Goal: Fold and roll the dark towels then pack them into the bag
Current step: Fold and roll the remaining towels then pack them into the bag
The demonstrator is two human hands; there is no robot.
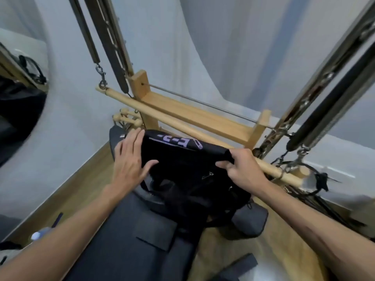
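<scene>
A dark rolled towel (178,152) with pale lilac lettering lies across the open top of a black bag (203,191). My left hand (129,159) cups the towel's left end, fingers spread over it and thumb underneath. My right hand (241,169) pinches the towel's right end between thumb and fingers. The bag stands on a dark padded platform (125,236), its inside too dark to make out.
A wooden frame (194,116) with a long wooden dowel (272,169) runs just behind the bag. Metal springs and straps (316,122) hang at the right, more straps (107,37) at the upper left. A dark shoulder pad (249,220) sits right of the bag.
</scene>
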